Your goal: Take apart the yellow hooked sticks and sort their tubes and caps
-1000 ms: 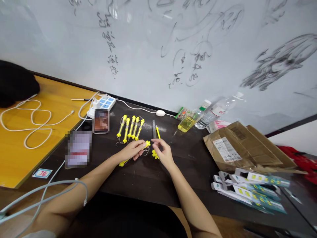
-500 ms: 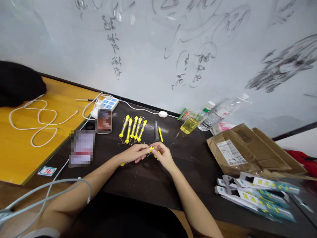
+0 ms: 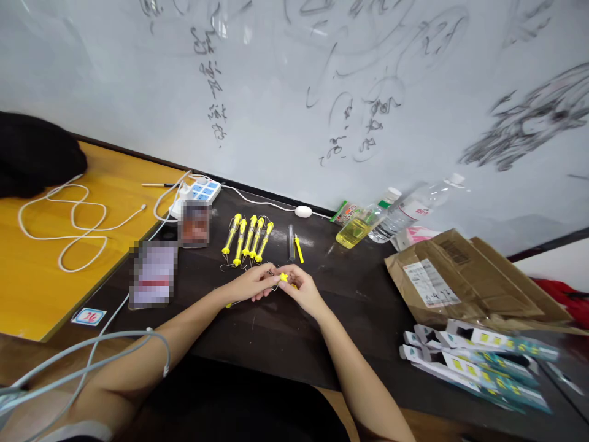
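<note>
My left hand (image 3: 257, 283) and my right hand (image 3: 300, 290) meet above the dark table. Their fingertips pinch a small yellow cap (image 3: 284, 278), shaped like a cross, with a thin metal wire beside it. My fingers hide part of it. Just beyond my hands lie several tubular spring scales (image 3: 250, 238) with yellow ends and wire hooks. A clear tube (image 3: 291, 242) and a thin yellow rod (image 3: 299, 250) rest side by side farther back. Another yellow piece (image 3: 229, 305) shows partly from behind my left forearm.
At the right are a brown cardboard package (image 3: 460, 276) and several flattened boxes (image 3: 478, 362). Bottles (image 3: 368, 224) stand by the whiteboard (image 3: 276, 123). A power strip (image 3: 202, 191), two blurred items (image 3: 154, 276) and white cables lie left. A pale cable (image 3: 87, 368) crosses near my left arm.
The yellow cap has turned in my fingertips, so its cross shape now faces up. My hands have shifted very slightly; the things on the table stay put.
</note>
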Available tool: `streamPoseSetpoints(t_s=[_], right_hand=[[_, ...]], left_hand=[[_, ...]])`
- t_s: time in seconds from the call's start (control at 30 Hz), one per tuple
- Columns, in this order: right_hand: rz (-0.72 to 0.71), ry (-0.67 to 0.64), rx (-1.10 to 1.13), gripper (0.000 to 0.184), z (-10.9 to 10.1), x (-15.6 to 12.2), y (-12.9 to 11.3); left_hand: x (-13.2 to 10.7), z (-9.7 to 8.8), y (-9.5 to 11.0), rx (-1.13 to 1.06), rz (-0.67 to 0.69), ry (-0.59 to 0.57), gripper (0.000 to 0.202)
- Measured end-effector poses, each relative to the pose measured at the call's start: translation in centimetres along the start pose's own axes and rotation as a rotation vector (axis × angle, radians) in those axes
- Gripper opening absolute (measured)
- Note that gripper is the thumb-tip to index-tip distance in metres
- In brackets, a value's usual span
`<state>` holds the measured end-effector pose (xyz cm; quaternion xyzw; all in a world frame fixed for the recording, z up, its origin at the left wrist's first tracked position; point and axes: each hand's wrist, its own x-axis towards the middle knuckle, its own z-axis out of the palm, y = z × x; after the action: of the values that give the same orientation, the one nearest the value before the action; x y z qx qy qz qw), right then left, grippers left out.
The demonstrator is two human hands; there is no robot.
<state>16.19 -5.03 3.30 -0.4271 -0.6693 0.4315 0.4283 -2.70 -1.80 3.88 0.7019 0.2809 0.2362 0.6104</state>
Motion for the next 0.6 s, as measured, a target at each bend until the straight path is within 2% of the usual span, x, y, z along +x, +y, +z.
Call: streamPoseSetpoints(t_s=[0.33,0.6], right_hand=[[0.015,0.034,0.011,0.026,-0.8,0.0,-0.2],[-0.003,0.055,0.032,0.026,-1.5,0.0,0.0]], left_hand=[[-0.1,0.0,0.7,0.034,-0.010,-0.015,0.040],[0.1,-0.1,-0.5,0.035,0.006,-0.022,0.042]])
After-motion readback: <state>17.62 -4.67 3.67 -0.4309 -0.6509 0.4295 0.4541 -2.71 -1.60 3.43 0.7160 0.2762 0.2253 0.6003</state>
